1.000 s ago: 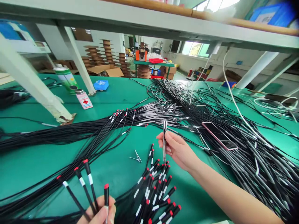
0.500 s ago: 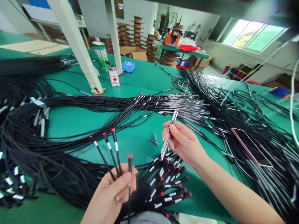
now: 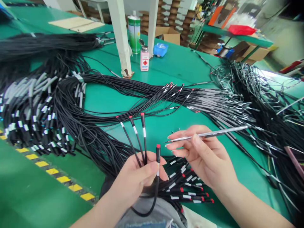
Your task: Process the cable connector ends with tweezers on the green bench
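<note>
My left hand [image 3: 136, 177] is closed around several black cables with red tips and white bands [image 3: 142, 126], which stand up fanned from its fingers. One of them [image 3: 157, 155] is pinched under the thumb, apart from the rest. My right hand [image 3: 204, 155] grips a thin silver blade tool [image 3: 209, 134], held nearly level with its point toward the left, close to that cable's red tip. Below both hands lies a heap of more red-tipped cable ends [image 3: 187, 190] on the green table [image 3: 166, 126].
Thick bundles of black cable [image 3: 59, 114] cover the table's left and a tangle [image 3: 256, 104] fills the right. A white post [image 3: 121, 38], a green can [image 3: 134, 30], a small white bottle [image 3: 144, 58] and a blue tray [image 3: 160, 49] stand behind. Yellow-black tape [image 3: 57, 177] marks the near left.
The view swung left and down. My left hand rose with its cables into the middle. My right hand turned the silver tool from upright to nearly level, its point now toward the left hand.
</note>
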`<state>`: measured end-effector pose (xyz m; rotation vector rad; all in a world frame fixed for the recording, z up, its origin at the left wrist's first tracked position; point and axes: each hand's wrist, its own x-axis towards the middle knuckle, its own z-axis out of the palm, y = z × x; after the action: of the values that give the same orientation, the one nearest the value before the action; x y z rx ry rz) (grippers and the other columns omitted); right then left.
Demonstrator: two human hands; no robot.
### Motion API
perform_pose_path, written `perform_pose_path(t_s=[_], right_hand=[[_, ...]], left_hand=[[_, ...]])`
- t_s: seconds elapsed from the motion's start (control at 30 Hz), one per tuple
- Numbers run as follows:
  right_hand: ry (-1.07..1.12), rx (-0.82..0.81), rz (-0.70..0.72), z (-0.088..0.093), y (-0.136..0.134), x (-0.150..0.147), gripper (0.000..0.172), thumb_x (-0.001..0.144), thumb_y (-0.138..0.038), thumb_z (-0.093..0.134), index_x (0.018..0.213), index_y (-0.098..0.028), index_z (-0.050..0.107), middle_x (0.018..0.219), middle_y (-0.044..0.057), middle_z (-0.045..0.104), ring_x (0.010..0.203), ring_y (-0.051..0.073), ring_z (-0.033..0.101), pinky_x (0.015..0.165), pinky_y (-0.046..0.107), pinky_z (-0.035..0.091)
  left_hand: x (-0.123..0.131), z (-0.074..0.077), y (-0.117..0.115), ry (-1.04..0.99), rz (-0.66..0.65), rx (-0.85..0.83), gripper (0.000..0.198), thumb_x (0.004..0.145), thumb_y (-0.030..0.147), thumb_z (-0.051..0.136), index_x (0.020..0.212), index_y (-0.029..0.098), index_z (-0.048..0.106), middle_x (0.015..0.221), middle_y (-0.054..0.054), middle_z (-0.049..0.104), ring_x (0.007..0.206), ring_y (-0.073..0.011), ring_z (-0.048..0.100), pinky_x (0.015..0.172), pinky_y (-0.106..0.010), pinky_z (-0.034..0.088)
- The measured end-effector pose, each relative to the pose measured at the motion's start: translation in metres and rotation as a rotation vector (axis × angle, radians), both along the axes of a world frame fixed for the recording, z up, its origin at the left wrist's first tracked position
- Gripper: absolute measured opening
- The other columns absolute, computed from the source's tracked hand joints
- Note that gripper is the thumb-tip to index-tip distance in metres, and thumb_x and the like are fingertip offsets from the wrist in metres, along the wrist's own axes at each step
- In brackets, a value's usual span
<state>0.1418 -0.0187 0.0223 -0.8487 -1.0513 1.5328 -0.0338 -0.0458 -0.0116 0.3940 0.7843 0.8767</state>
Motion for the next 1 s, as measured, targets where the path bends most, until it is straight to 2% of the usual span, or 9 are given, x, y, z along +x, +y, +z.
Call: perform_pose_path(t_s=[0.13,0.2,0.37,0.5,0.6,0.8,1.0], right_hand=[[0.021,-0.079,-0.033,-0.001,-0.002,-0.009,0.015,0.079,-0.024,0.08,0.087,-0.026,0.068,0.089,0.0,0.075,0.075,0.015,0.075,0.065,0.021,0.064],[-0.006,-0.099,-0.059,-0.003,-0.003,-0.012,0.014,0.079,-0.025,0.08,0.084,-0.024,0.068,0.083,0.001,0.074,0.071,0.016,0.074,0.063,0.024,0.065],[-0.053,-0.149,-0.097,-0.009,-0.007,-0.014,0.017,0.079,-0.027,0.08,0.085,-0.023,0.065,0.084,0.002,0.075,0.075,0.017,0.074,0.071,0.03,0.066],[-0.043,-0.177,-0.097,-0.009,-0.008,-0.015,0.02,0.078,-0.027,0.081,0.086,-0.021,0.064,0.081,0.002,0.075,0.07,0.018,0.075,0.064,0.029,0.067],[-0.047,-0.173,-0.101,-0.008,-0.009,-0.015,0.017,0.081,-0.025,0.077,0.087,-0.02,0.062,0.079,0.002,0.075,0.073,0.019,0.076,0.063,0.027,0.067],[-0.043,-0.141,-0.086,-0.008,-0.012,-0.013,0.013,0.085,-0.021,0.074,0.091,-0.021,0.062,0.082,0.001,0.076,0.081,0.02,0.076,0.075,0.03,0.067],[-0.034,-0.114,-0.093,-0.009,-0.012,-0.015,0.01,0.086,-0.02,0.072,0.09,-0.022,0.062,0.083,0.001,0.077,0.08,0.019,0.076,0.075,0.029,0.067]], left_hand=[[0.0,0.004,0.0,0.017,0.003,-0.027,0.03,0.062,0.036,0.087,0.071,0.013,0.069,0.055,-0.006,0.068,0.041,-0.0031,0.027,0.044,-0.023,0.01],[0.0,0.004,0.0,0.014,0.001,-0.023,0.03,0.063,0.036,0.086,0.071,0.014,0.069,0.054,-0.006,0.068,0.04,-0.0032,0.026,0.044,-0.023,0.009],[0.0,0.003,0.0,0.003,0.005,-0.004,0.027,0.065,0.035,0.084,0.073,0.014,0.069,0.054,-0.005,0.068,0.041,-0.0034,0.027,0.044,-0.023,0.01],[0.0,0.0,0.0,-0.002,0.008,0.002,0.026,0.067,0.035,0.084,0.073,0.014,0.069,0.055,-0.005,0.068,0.041,-0.0034,0.027,0.044,-0.022,0.011],[0.0,-0.003,0.0,-0.024,0.002,0.04,0.024,0.069,0.034,0.083,0.074,0.015,0.069,0.057,-0.005,0.069,0.042,-0.004,0.029,0.043,-0.022,0.013],[0.0,-0.005,-0.001,-0.025,0.005,0.074,0.018,0.074,0.032,0.08,0.075,0.016,0.07,0.06,-0.005,0.07,0.044,-0.0045,0.031,0.044,-0.022,0.015],[0.001,-0.004,-0.002,-0.018,0.021,0.073,0.018,0.074,0.03,0.08,0.074,0.016,0.069,0.057,-0.003,0.069,0.043,-0.0042,0.03,0.045,-0.021,0.015]])
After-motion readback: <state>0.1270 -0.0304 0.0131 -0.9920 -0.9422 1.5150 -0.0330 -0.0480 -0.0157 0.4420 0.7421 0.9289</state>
